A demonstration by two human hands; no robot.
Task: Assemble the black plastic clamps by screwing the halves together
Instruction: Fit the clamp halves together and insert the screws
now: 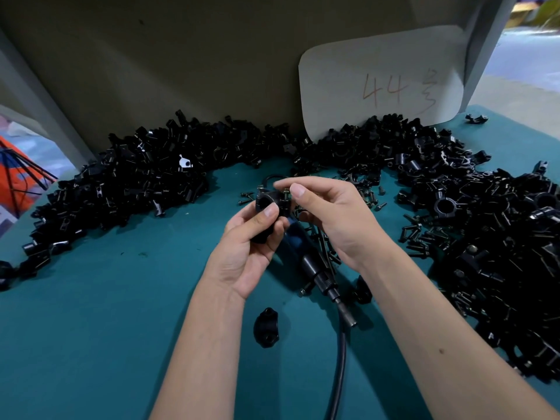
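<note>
My left hand (pixel 247 247) grips a black plastic clamp (pixel 268 204) above the teal table, its round bore facing me. My right hand (pixel 330 213) pinches a small screw (pixel 285 194) between thumb and forefinger at the clamp's right ear. A second screw sticks out at the clamp's upper left. A loose clamp half (pixel 267 327) lies on the table below my hands. An electric screwdriver (pixel 315 268) with a black cable lies under my right hand.
Large heaps of black clamp parts (pixel 127 180) curve along the back and the right side (pixel 500 237). Loose screws (pixel 424 237) are scattered right of centre. A paper marked "44" (pixel 381 80) leans on the back panel. The teal table (pixel 106 328) stretches toward me.
</note>
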